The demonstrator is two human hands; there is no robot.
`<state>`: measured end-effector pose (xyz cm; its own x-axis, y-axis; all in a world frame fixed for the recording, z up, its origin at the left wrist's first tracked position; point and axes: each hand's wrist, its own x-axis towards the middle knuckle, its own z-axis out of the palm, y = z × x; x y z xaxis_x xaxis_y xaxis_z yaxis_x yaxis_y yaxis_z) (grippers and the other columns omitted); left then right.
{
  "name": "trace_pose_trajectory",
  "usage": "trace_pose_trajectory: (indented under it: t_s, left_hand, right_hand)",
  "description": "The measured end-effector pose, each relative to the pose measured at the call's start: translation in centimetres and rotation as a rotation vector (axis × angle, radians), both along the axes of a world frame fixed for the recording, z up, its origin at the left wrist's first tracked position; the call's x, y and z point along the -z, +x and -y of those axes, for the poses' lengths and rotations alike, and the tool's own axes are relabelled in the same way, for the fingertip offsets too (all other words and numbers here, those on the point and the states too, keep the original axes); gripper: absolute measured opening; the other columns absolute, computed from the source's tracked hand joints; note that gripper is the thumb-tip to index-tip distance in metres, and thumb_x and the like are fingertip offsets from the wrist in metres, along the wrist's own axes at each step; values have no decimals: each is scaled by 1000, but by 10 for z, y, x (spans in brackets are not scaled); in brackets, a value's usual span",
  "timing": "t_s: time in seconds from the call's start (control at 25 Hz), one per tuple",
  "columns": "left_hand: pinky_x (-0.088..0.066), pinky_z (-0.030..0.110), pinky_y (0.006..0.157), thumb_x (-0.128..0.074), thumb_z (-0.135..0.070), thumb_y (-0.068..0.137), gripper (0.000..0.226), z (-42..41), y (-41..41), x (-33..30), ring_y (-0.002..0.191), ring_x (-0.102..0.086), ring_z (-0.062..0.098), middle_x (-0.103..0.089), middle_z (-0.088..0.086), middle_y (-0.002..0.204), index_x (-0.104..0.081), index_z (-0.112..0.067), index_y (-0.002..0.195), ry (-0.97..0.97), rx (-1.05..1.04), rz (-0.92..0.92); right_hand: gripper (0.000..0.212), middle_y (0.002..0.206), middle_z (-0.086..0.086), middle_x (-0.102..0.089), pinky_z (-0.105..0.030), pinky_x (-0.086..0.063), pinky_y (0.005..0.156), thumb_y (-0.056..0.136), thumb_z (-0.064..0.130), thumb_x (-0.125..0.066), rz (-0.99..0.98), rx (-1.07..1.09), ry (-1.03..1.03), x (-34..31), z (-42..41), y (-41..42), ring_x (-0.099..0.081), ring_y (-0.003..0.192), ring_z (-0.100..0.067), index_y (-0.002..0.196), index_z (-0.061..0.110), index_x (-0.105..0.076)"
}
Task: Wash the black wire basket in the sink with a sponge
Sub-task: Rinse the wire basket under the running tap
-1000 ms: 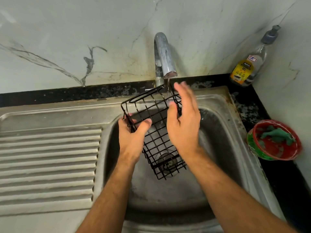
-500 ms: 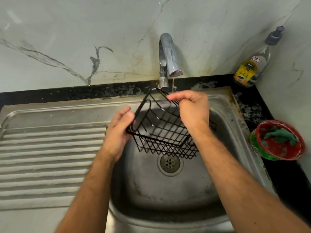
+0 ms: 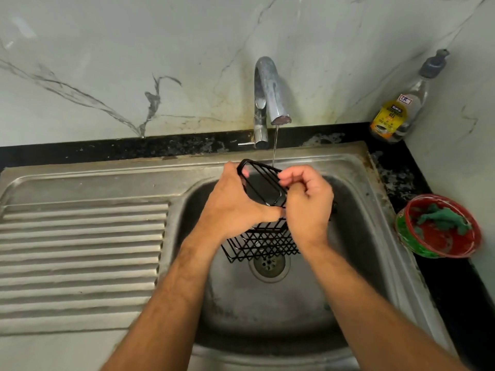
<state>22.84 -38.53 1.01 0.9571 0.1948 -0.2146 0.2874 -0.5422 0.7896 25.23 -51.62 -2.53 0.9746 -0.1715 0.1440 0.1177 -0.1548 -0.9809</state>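
Head cam: both hands have the black wire basket [image 3: 263, 241] over the sink [image 3: 356, 236], left hand [image 3: 231, 207] wrapped round its left side, right hand [image 3: 308, 207] curled, fingers pinching the top wires. Thin stream from the tap [image 3: 269, 95] lands just beyond the fingers; green scrubber [image 3: 444, 219] in a red bowl [image 3: 439, 247] sits well off right.

black wire basket [image 3: 261, 238] — tilted, held above sink [image 3: 356, 236]
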Motion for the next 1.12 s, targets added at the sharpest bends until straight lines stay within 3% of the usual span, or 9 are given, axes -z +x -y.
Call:
trace_pose_trajectory:
  t_s: [0.08, 0.2, 0.32, 0.44, 0.64, 0.72, 0.88, 1.0, 1.12]
  left_hand:
    - [-41, 23, 62, -90, -24, 53, 71, -5, -2, 7, 79, -57, 6, -58, -9, 94, -40, -29, 103, -6, -9, -2]
    - [-40, 21, 66, -86, -37, 43, 72, -6, -6, 14, 76, -53, 3, -55, -13, 91, -37, -36, 96, -39, 42, 43]
    - [-46, 21, 72, -84, -35, 41, 75, -10, -11, 21, 82, -57, 2, -55, -13, 96, -39, -36, 102, -163, 49, 64]
    - [-52, 25, 82, -85, -18, 44, 77, -27, -19, 34, 94, -64, 3, -61, -16, 98, -43, -30, 107, -364, -49, 197]
    - [-53, 40, 85, -84, -22, 43, 75, -45, -33, 48, 98, -57, 11, -55, -10, 101, -44, -35, 105, -399, -120, 213]
    - [-52, 35, 86, -84, -23, 43, 76, -43, -30, 40, 96, -57, 8, -55, -8, 102, -43, -35, 107, -336, -70, 171]
    - [-49, 10, 76, -88, -18, 49, 82, -27, -27, 21, 93, -59, -11, -58, -16, 103, -41, -33, 115, -78, 51, 138]
    - [-56, 42, 93, -84, -25, 41, 85, -30, -36, 24, 109, -64, 12, -62, -4, 115, -46, -35, 116, -174, -28, 152]
    - [-56, 42, 91, -82, -31, 38, 85, -34, -41, 25, 110, -62, 17, -62, -3, 118, -45, -42, 114, -138, -8, 146]
  right_hand:
    - [46, 105, 6, -65, -24, -52, 88, 84, -12, -44, 29, -93, -167, 3, 3, -6, -62, 95, -6, 104, 21, -70]
    - [38, 134, 5, -58, -34, -42, 108, 101, 12, -45, -82, -208, -477, -9, -1, -11, -53, 123, -16, 134, 24, -58]
    - [47, 141, 2, -59, -44, -27, 119, 106, 40, -29, -10, -279, -924, -23, 0, -13, -51, 132, -17, 149, 26, -44]
    - [58, 163, 10, -24, -41, -9, 125, 100, 63, -18, -40, -617, -887, -23, 21, 10, -17, 151, -9, 154, 43, -25]
    - [62, 164, 16, -11, -47, 0, 124, 95, 72, -21, -431, -544, -812, 12, 58, 52, -5, 153, -11, 153, 50, -20]
    - [56, 164, 16, -11, -45, 4, 124, 101, 62, -22, -323, -678, -776, 7, 39, 41, 1, 153, -10, 154, 45, -19]
    - [50, 158, 19, -27, -11, -6, 113, 104, 54, -25, -12, -826, -644, -17, -7, 22, -14, 141, 7, 152, 43, -29]
    - [57, 157, 10, -39, -43, -22, 120, 98, 70, -23, -356, -691, -625, 6, 21, 49, -31, 145, -11, 141, 44, -49]
    - [59, 147, 7, -51, -49, -23, 119, 98, 70, -23, -583, -578, -603, 23, 40, 54, -40, 140, -19, 106, 40, -73]
